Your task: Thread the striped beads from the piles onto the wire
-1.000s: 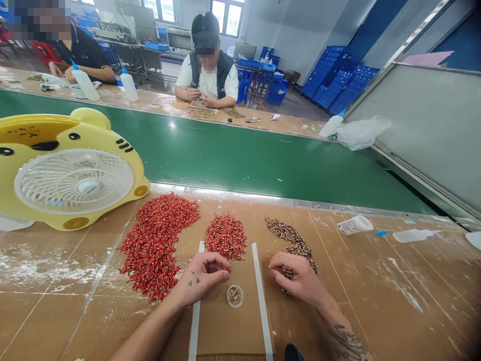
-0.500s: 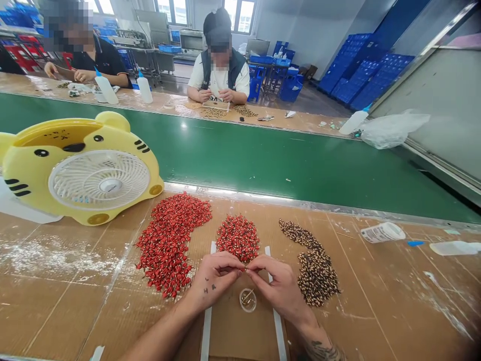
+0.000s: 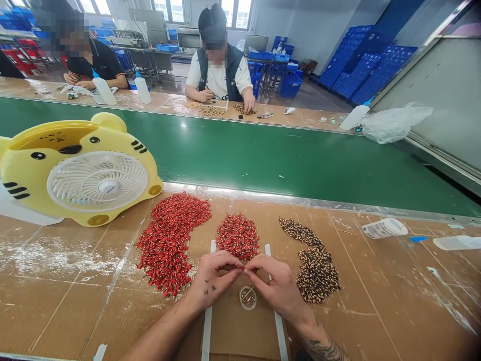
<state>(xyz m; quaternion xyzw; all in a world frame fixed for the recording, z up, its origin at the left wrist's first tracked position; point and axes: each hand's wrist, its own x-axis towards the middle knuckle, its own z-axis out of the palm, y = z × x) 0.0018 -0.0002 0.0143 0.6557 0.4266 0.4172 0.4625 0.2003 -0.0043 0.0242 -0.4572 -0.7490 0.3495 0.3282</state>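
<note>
Over the taped cardboard, my left hand (image 3: 215, 276) is closed in a pinch on a small red piece (image 3: 241, 267). My right hand (image 3: 277, 286) pinches at the same spot, its fingertips touching or nearly touching the left ones; what it grips is too small to make out. Just below the fingertips sits a small clear dish (image 3: 248, 306) with a thin stick (image 3: 248, 292) in it. Beyond my hands lies a small heap of red pieces (image 3: 237, 235). A larger red heap (image 3: 169, 240) is to the left, and a black-and-gold heap (image 3: 319, 276) to the right.
A yellow animal-shaped fan (image 3: 80, 170) stands at the left. Past the green belt (image 3: 263, 155), two people work at the far table. A white tub (image 3: 385, 228), a blue cap (image 3: 418, 238) and a clear bottle (image 3: 456, 243) lie at the right.
My hands stay pinched together in nearly the same place. Across the belt, the person in the vest has lowered one hand to the small pieces on the table. The view has shifted slightly.
</note>
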